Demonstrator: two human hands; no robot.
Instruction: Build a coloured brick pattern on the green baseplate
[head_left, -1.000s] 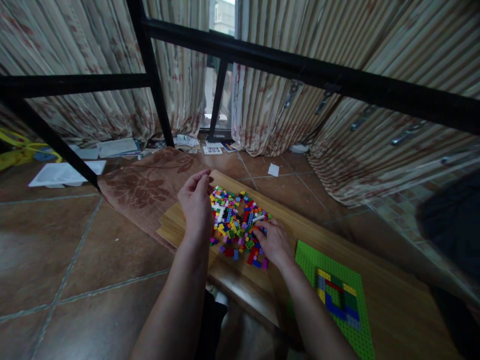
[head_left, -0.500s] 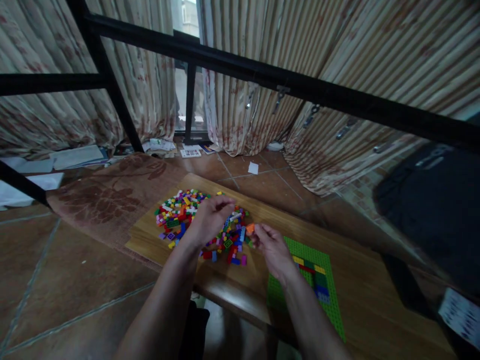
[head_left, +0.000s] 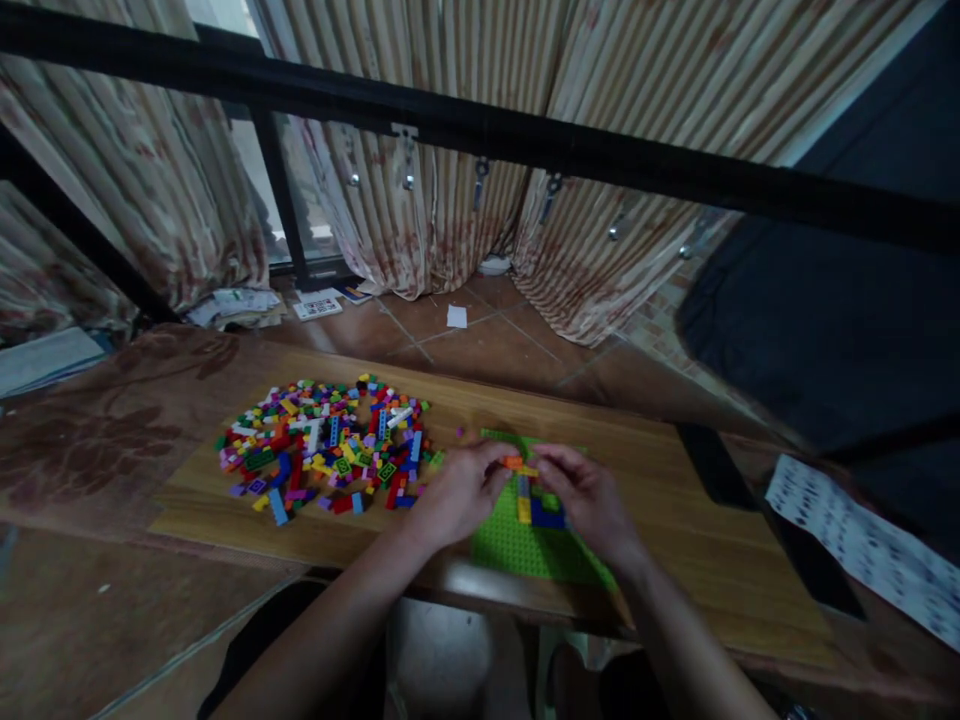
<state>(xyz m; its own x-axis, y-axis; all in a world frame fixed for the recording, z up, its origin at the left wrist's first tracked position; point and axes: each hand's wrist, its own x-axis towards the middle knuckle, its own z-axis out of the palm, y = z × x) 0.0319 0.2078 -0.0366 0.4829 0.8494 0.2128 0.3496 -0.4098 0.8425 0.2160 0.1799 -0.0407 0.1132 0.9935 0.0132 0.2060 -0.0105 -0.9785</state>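
My left hand (head_left: 466,488) is at the left edge of the green baseplate (head_left: 504,550), its thumb and fingertips pinching a small orange brick (head_left: 513,462). Across from it, my right hand (head_left: 589,497) has its fingers closed at the yellow brick beside the orange one; whatever lies between those fingertips is hidden. Joined to the plate are yellow bricks (head_left: 524,510) and blue bricks (head_left: 546,516), partly covered by my right hand. Both hands nearly meet over the top of this row.
A pile of loose coloured bricks (head_left: 330,440) spreads over the left of the wooden table (head_left: 675,560). A black phone-like slab (head_left: 716,465) and a printed sheet (head_left: 862,545) lie to the right. A black metal rail (head_left: 480,125) crosses in front of the curtains.
My view has turned right. Both hands have moved from beside the brick pile to the baseplate. The orange brick, earlier in my right hand, is now at my left fingertips over the plate.
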